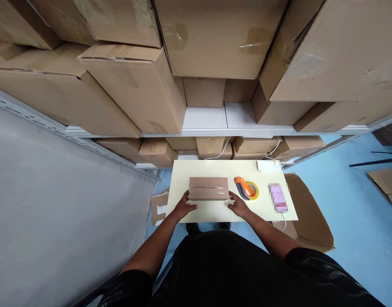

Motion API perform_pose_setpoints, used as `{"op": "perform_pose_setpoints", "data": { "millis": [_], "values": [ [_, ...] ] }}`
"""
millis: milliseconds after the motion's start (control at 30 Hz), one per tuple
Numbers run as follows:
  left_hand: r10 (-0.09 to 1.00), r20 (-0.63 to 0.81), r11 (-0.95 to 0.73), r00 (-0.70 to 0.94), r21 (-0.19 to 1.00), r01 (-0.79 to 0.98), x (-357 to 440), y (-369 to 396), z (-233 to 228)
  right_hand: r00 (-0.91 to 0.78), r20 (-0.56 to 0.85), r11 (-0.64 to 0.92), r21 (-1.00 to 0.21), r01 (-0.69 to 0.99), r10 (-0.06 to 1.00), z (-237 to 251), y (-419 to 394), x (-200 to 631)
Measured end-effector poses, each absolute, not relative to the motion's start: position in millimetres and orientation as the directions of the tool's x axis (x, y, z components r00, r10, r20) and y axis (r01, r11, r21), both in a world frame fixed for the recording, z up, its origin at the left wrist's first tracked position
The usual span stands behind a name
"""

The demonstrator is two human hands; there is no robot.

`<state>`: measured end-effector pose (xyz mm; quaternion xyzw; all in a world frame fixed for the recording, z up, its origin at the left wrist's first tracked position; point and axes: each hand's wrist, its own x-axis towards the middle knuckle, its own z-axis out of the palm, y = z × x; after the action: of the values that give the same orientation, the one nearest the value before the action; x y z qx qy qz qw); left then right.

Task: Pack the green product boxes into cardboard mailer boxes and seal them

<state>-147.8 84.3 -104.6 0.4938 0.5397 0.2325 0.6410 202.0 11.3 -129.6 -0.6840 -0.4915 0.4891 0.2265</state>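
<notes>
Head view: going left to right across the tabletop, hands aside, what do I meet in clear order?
Small cardboard box → orange tape dispenser → pink pixelated item.

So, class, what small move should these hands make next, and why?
Perhaps draw the left hand and right hand gently inward to grip the box: they sit at its opposite ends, by the corners nearest the person, and a shiny strip runs along its top.
</notes>
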Motion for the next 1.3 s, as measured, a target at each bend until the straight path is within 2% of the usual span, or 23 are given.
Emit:
{"op": "perform_pose_setpoints", "data": {
  "millis": [100,267,433,633,767,1000,1067,1100,1133,1200,1233,1300],
  "values": [
    [0.817,-0.498,0.467,0.29,0.867,0.172,-143,82,-110,-0.001,-0.477,-0.454,-0.837,0.305,0.879,-137,20,192],
    [0.855,-0.486,0.474,0.18,0.874,0.11,-124,73,-105,-0.06,-0.495,-0.492,-0.869,0.056,0.867,-129,26,189],
    [0.879,-0.464,0.446,0.108,0.882,0.156,-115,62,-93,0.005,-0.485,-0.485,-0.874,-0.011,0.874,-110,26,195],
    [0.905,-0.407,0.362,0.125,0.889,0.28,-123,66,-82,0.13,-0.461,-0.476,-0.867,0.144,0.878,-88,26,195],
    [0.904,-0.38,0.297,0.194,0.886,0.355,-125,75,-82,0.184,-0.493,-0.522,-0.836,0.17,0.85,-86,29,191],
    [0.872,-0.441,0.325,0.214,0.846,0.422,-116,83,-90,0.183,-0.555,-0.583,-0.792,0.183,0.812,-99,38,190],
    [0.868,-0.453,0.329,0.201,0.83,0.451,-118,82,-93,0.214,-0.497,-0.54,-0.791,0.288,0.841,-100,33,197],
    [0.869,-0.456,0.332,0.193,0.825,0.458,-120,81,-95,0.256,-0.425,-0.494,-0.783,0.378,0.868,-100,30,203],
    [0.873,-0.453,0.331,0.179,0.822,0.464,-123,80,-96,0.306,-0.33,-0.444,-0.753,0.485,0.893,-100,26,210],
    [0.899,-0.419,0.315,0.125,0.819,0.48,-130,78,-98,0.38,-0.129,-0.374,-0.616,0.693,0.916,-100,18,226],
    [0.918,-0.387,0.297,0.091,0.819,0.491,-135,77,-98,0.403,-0.081,-0.382,-0.527,0.759,0.911,-101,15,234],
    [0.95,-0.312,0.253,0.031,0.823,0.509,-142,75,-95,0.42,-0.097,-0.424,-0.375,0.824,0.902,-105,14,245]
  ]
}}
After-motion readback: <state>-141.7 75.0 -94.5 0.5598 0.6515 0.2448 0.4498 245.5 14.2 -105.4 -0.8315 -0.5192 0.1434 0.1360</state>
